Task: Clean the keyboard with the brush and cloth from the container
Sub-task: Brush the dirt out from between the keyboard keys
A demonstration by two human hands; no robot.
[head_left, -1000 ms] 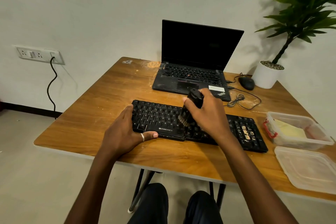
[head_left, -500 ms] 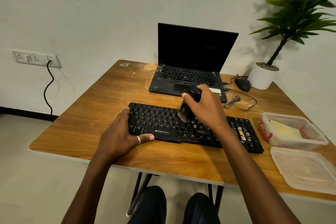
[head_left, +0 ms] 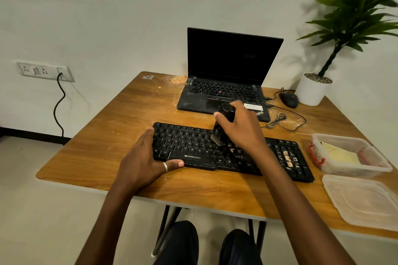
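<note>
Black keyboard [head_left: 189, 148] across the frame's centre on a wooden table [head_left: 107, 135], pale crumbs on its right-hand keys. Left hand [head_left: 142, 163] at centre-left, laid flat over the keyboard's left end, fingers spread along the side edge, ringed thumb pressed against the front edge; forearm rising from the lower left of the frame. Right hand [head_left: 241, 129] just right of centre, wrapped around a black brush [head_left: 221, 125], thumb on its left face, fingers curled over the top; forearm slanting in from the lower right. Brush tilted, handle end up toward the laptop [head_left: 226, 84], bristles down on the keys near mid-keyboard. Open container [head_left: 353, 165] at the right edge of the frame, beside the keyboard's right end, yellow cloth [head_left: 340, 153] lying inside. Lid [head_left: 366, 198] flat on the table just below the container in the frame. Mouse [head_left: 288, 99] and potted plant [head_left: 314, 90] at upper right, behind the container.
</note>
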